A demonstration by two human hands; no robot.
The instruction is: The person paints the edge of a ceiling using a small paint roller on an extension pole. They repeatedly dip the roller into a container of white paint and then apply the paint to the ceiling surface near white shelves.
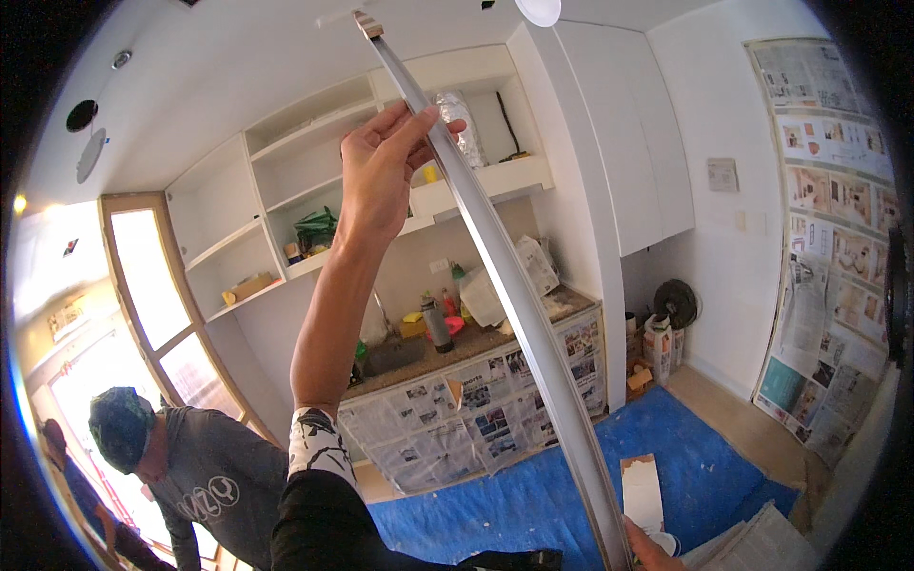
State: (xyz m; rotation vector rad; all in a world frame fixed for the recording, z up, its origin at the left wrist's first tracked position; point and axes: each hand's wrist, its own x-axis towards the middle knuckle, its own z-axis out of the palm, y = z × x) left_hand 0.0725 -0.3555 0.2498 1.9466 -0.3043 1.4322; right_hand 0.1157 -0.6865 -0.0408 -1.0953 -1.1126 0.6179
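Head view: left hand (379, 162) pinches and right hand (651, 550) grips a long pale bar (514, 290) slanting toward the ceiling (238, 62), apparently the positioning step; the next move likely calls for coordinated two-handed guidance.

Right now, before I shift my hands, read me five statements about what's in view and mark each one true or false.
1. The left hand holds the long pale strip near its upper end. True.
2. The right hand rests on a cabinet shelf. False: it is by the strip's lower part, at the picture's bottom edge.
3. The floor sheet is red. False: it is blue.
4. Newspaper covers the front below the counter. True.
5. The co-worker in grey is at the far right of the picture. False: that person is at the lower left.
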